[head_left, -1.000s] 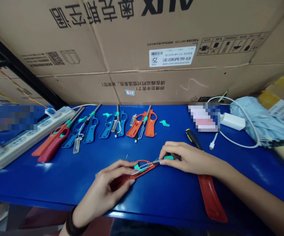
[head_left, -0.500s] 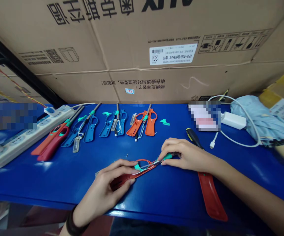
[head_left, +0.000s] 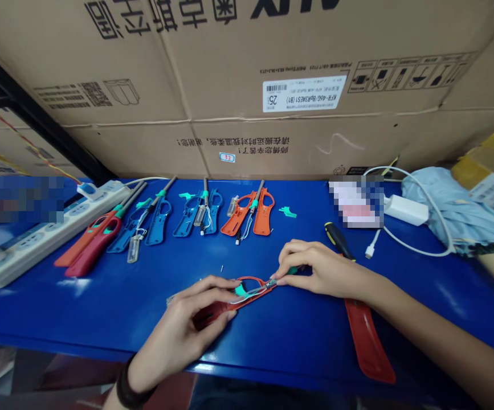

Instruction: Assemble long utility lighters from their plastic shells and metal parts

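Note:
My left hand (head_left: 193, 310) is closed around a red lighter half-shell (head_left: 244, 303), low over the blue table. Inside the shell sit a green trigger (head_left: 240, 290) and thin pale wiring. At the shell's front end, my right hand (head_left: 321, 269) pinches a lighter nozzle (head_left: 270, 283), a grey metal tube with a green collar (head_left: 292, 270); my fingers hide much of it. Below my right forearm lies another red half-shell (head_left: 368, 344). A black and yellow screwdriver (head_left: 338, 239) is just beyond that hand. One small screw (head_left: 221, 267) lies behind the held shell.
Opened blue lighters (head_left: 158, 222) and an opened orange lighter (head_left: 262, 213) lie along the back. Two closed red lighters (head_left: 95, 245) rest beside a white power strip (head_left: 54, 230). At the right are a charger (head_left: 407, 209) and blue cloth (head_left: 432, 205). A large cardboard box (head_left: 225, 97) stands behind.
My right fingers have shifted the nozzle slightly at the shell's front end, and less of the green collar shows. My left hand keeps its hold on the half-shell.

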Tool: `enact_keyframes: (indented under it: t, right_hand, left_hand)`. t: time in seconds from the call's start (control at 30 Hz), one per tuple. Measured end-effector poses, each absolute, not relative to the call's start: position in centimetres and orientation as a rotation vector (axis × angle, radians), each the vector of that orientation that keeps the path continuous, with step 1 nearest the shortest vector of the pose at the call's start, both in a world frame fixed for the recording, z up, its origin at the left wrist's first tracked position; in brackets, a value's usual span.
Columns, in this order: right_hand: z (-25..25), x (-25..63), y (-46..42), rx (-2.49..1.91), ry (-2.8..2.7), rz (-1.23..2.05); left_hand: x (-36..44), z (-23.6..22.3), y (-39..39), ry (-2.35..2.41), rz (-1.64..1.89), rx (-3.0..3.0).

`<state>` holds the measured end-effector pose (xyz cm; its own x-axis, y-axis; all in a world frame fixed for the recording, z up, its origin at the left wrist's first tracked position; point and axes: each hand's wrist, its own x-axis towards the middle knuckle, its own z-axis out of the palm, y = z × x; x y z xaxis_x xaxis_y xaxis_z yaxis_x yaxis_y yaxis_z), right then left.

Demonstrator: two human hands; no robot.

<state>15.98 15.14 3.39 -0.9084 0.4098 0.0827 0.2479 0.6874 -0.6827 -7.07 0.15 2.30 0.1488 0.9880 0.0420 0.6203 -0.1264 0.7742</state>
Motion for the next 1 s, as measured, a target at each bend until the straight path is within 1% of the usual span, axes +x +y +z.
enact_keyframes:
  t: [0.23,0.47,0.6,0.7,1.0]
  right_hand:
    - [2.77,16.02,14.75,-0.578,-2.698,0.88]
    - [2.69,15.79,14.41,-0.616,-2.598,1.047]
    - [2.65,15.48,14.26,-0.692,-2.529,1.04]
    - [2.53,15.33,14.26,-0.66,-2.526,1.033]
    - [2.54,15.27,14.43,-0.717,-2.504,1.131]
  left_hand:
    - [-6.94,2.28,0.05,1.571,0.812,1.774]
    - [-6.91,2.43,-0.18,1.556,0.74,1.972]
    - [-6.91,2.36,-0.04,1.559,0.73,1.997]
    - [-6.88,2.28,-0.1,1.582,0.767,2.003]
    - [-6.91,2.32,-0.27,1.587,0.778,2.0]
